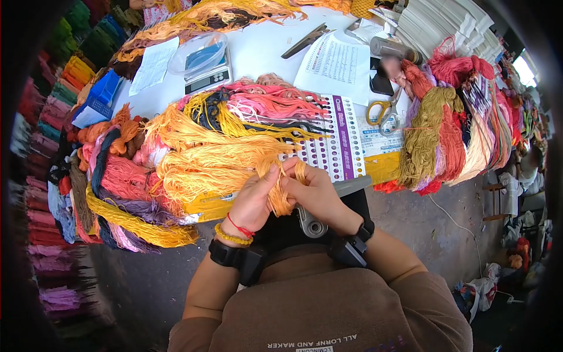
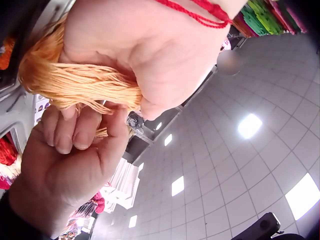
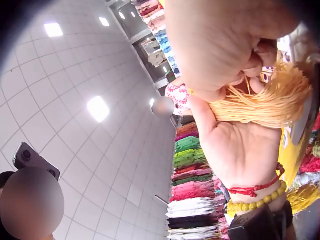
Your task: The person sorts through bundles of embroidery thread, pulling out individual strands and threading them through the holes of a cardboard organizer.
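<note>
A bundle of light orange thread (image 1: 280, 196) is held between both hands over the table's front edge. The left hand (image 1: 255, 198) grips it, thumb on top; in the left wrist view the strands (image 2: 95, 82) lie across that palm. Close beside it, the right hand (image 1: 316, 196) has its fingers curled and pinches strands near the top of the bundle. In the right wrist view the thread (image 3: 270, 102) fans out beyond the left palm (image 3: 242, 150), below the right hand (image 3: 220, 45). Loose orange skeins (image 1: 205, 167) lie just left of the hands.
A purple-and-white colour card (image 1: 346, 138) lies behind the hands, with scissors (image 1: 384, 114) to its right. Piles of coloured skeins (image 1: 431, 135) hang over the table edge. Further back are a scale (image 1: 208, 79) with a plastic bowl and printed sheets (image 1: 334, 64).
</note>
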A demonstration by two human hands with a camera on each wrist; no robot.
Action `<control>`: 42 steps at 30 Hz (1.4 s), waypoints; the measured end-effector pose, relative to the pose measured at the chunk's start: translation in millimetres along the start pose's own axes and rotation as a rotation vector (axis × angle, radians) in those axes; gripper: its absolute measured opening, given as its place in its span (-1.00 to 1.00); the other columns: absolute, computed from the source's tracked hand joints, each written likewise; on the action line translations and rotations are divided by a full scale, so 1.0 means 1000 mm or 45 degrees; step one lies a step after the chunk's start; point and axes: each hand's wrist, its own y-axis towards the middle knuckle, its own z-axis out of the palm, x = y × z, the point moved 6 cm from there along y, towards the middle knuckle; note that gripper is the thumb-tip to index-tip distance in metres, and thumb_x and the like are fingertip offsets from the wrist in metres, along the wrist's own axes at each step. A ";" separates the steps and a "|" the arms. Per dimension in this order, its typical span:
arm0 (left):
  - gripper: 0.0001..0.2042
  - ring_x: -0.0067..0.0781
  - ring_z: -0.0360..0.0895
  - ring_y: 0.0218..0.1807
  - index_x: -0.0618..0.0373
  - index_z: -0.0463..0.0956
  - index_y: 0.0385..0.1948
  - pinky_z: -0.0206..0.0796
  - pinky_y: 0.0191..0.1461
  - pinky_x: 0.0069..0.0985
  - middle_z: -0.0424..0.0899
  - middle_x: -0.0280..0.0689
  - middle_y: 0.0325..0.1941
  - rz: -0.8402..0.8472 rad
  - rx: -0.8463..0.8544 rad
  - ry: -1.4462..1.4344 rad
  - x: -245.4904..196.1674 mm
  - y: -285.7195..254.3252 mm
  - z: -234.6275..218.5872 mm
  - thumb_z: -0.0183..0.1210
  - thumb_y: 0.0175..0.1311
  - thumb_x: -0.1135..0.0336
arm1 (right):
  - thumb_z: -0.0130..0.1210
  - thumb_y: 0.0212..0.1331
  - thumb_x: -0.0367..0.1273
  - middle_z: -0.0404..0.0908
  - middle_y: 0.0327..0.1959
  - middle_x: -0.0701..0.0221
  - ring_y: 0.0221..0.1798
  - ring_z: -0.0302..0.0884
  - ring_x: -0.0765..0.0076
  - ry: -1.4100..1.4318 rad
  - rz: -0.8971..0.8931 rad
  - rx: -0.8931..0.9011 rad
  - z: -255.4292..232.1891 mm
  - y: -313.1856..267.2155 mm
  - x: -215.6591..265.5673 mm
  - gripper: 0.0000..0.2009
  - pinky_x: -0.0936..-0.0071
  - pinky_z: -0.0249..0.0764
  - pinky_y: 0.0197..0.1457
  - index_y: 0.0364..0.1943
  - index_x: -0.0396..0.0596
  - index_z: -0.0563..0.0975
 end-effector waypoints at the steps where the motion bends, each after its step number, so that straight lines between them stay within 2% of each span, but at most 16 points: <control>1: -0.52 -0.49 0.41 -0.07 0.26 0.14 0.15 0.31 -0.11 -0.55 0.37 -0.24 0.07 0.000 0.001 0.010 0.000 0.000 0.000 -0.27 0.35 0.07 | 0.04 0.14 -0.37 0.48 -0.54 0.54 -0.55 0.35 0.76 0.069 -0.021 -0.015 0.000 0.001 0.000 -0.83 0.78 0.31 -0.50 -0.29 -0.21 0.48; 3: -0.52 -0.50 0.41 -0.09 0.26 0.13 0.16 0.31 -0.13 -0.56 0.37 -0.25 0.06 -0.001 0.001 0.020 0.001 -0.001 0.002 -0.27 0.35 0.07 | 0.03 0.14 -0.37 0.48 -0.55 0.54 -0.56 0.36 0.75 0.140 -0.040 -0.031 -0.001 0.002 0.000 -0.83 0.78 0.31 -0.51 -0.30 -0.21 0.49; 5: -0.51 -0.52 0.41 -0.11 0.25 0.13 0.17 0.31 -0.13 -0.55 0.37 -0.25 0.06 0.039 -0.016 0.131 -0.001 0.000 0.006 -0.26 0.35 0.07 | 0.02 0.14 -0.38 0.48 -0.54 0.53 -0.56 0.36 0.74 0.019 -0.021 -0.056 -0.003 0.003 0.000 -0.84 0.78 0.31 -0.52 -0.32 -0.22 0.49; 9: -0.51 -0.50 0.41 -0.10 0.24 0.12 0.18 0.31 -0.14 -0.54 0.36 -0.25 0.07 0.041 -0.039 0.125 -0.002 0.000 0.004 -0.26 0.35 0.06 | 0.01 0.14 -0.40 0.48 -0.52 0.52 -0.57 0.36 0.74 -0.007 -0.034 -0.093 -0.004 0.003 0.000 -0.86 0.78 0.31 -0.54 -0.34 -0.20 0.49; 12: -0.50 -0.48 0.40 -0.06 0.24 0.13 0.17 0.32 -0.11 -0.53 0.36 -0.26 0.07 0.009 0.024 -0.002 -0.001 0.001 0.000 -0.27 0.35 0.05 | 0.01 0.14 -0.41 0.49 -0.51 0.51 -0.56 0.37 0.73 0.212 0.010 -0.066 -0.003 0.003 -0.003 -0.87 0.77 0.32 -0.54 -0.34 -0.20 0.49; 14: -0.50 -0.45 0.39 -0.01 0.25 0.15 0.15 0.31 -0.01 -0.48 0.36 -0.25 0.08 -0.004 0.038 -0.057 -0.002 0.000 -0.001 -0.29 0.34 0.03 | 0.01 0.10 -0.39 0.43 -0.63 0.54 -0.66 0.33 0.74 0.358 -0.028 -0.128 -0.003 0.003 0.001 -0.87 0.77 0.28 -0.61 -0.38 -0.19 0.48; 18: -0.49 -0.42 0.38 0.03 0.26 0.15 0.14 0.26 0.08 -0.40 0.34 -0.23 0.10 0.029 0.018 -0.136 -0.001 0.001 -0.004 -0.30 0.34 0.02 | 0.00 0.10 -0.42 0.45 -0.58 0.53 -0.66 0.32 0.75 0.412 -0.010 -0.079 -0.011 0.000 0.006 -0.88 0.76 0.26 -0.62 -0.36 -0.19 0.49; 21: -0.48 -0.39 0.35 0.08 0.27 0.14 0.15 0.22 0.13 -0.36 0.33 -0.22 0.11 0.011 0.007 -0.130 -0.001 0.001 -0.005 -0.30 0.34 0.01 | 0.00 0.10 -0.42 0.47 -0.53 0.52 -0.62 0.33 0.76 0.529 -0.022 0.058 -0.006 0.001 0.004 -0.87 0.76 0.24 -0.62 -0.33 -0.18 0.49; 23: -0.48 -0.38 0.31 0.13 0.27 0.13 0.16 0.20 0.15 -0.37 0.32 -0.22 0.12 -0.001 0.049 -0.113 -0.003 -0.001 0.000 -0.30 0.34 0.01 | 0.02 0.10 -0.41 0.47 -0.53 0.54 -0.67 0.17 0.78 0.262 0.029 -0.066 0.002 -0.003 0.014 -0.87 0.79 0.11 -0.62 -0.32 -0.17 0.49; 24: -0.48 -0.38 0.31 0.13 0.27 0.13 0.16 0.20 0.15 -0.37 0.32 -0.22 0.12 -0.001 0.049 -0.114 -0.002 0.001 -0.001 -0.30 0.34 0.01 | 0.02 0.10 -0.41 0.47 -0.53 0.54 -0.67 0.17 0.78 0.262 0.029 -0.066 0.002 -0.001 0.011 -0.87 0.79 0.11 -0.62 -0.32 -0.17 0.49; 26: -0.49 -0.38 0.29 0.15 0.26 0.13 0.16 0.17 0.17 -0.39 0.31 -0.22 0.14 0.037 0.048 -0.059 0.002 0.004 -0.004 -0.30 0.35 0.03 | 0.02 0.10 -0.41 0.44 -0.53 0.57 -0.62 0.18 0.80 -0.028 -0.108 -0.063 0.001 0.002 0.007 -0.88 0.79 0.12 -0.56 -0.33 -0.17 0.49; 29: -0.50 -0.37 0.29 0.15 0.26 0.12 0.16 0.16 0.18 -0.42 0.29 -0.22 0.16 0.062 0.039 -0.005 0.002 0.004 -0.003 -0.30 0.35 0.05 | 0.02 0.11 -0.41 0.41 -0.54 0.61 -0.58 0.20 0.80 -0.132 -0.055 -0.018 0.001 0.004 0.002 -0.88 0.78 0.13 -0.52 -0.34 -0.17 0.48; 33: -0.51 -0.38 0.30 0.14 0.26 0.12 0.16 0.18 0.16 -0.43 0.29 -0.22 0.15 0.063 0.034 0.013 -0.001 0.003 -0.003 -0.30 0.35 0.06 | 0.03 0.11 -0.40 0.40 -0.58 0.62 -0.59 0.20 0.80 -0.050 -0.094 -0.028 0.000 0.005 0.000 -0.89 0.78 0.13 -0.54 -0.35 -0.15 0.48; 36: -0.52 -0.39 0.32 0.12 0.27 0.13 0.16 0.21 0.13 -0.44 0.30 -0.21 0.15 0.015 0.055 -0.092 0.001 0.002 -0.005 -0.27 0.35 0.09 | 0.04 0.11 -0.40 0.38 -0.60 0.62 -0.59 0.21 0.81 0.078 -0.021 -0.033 -0.002 0.003 -0.001 -0.90 0.78 0.13 -0.55 -0.36 -0.14 0.49; 39: -0.58 -0.43 0.38 0.04 0.28 0.18 0.13 0.28 0.05 -0.47 0.37 -0.20 0.08 0.041 -0.018 -0.094 -0.001 0.000 -0.005 -0.18 0.34 0.21 | 0.06 0.10 -0.39 0.40 -0.60 0.62 -0.61 0.20 0.81 0.105 0.012 -0.007 0.000 0.003 -0.002 -0.88 0.78 0.10 -0.58 -0.31 -0.14 0.48; 42: -0.64 -0.47 0.43 -0.05 0.31 0.24 0.08 0.32 -0.04 -0.52 0.44 -0.20 0.02 0.057 -0.070 -0.024 0.000 0.001 -0.008 -0.12 0.30 0.32 | 0.08 0.10 -0.39 0.41 -0.59 0.62 -0.65 0.17 0.81 0.157 -0.073 -0.052 0.001 0.005 -0.003 -0.83 0.79 0.08 -0.61 -0.25 -0.15 0.47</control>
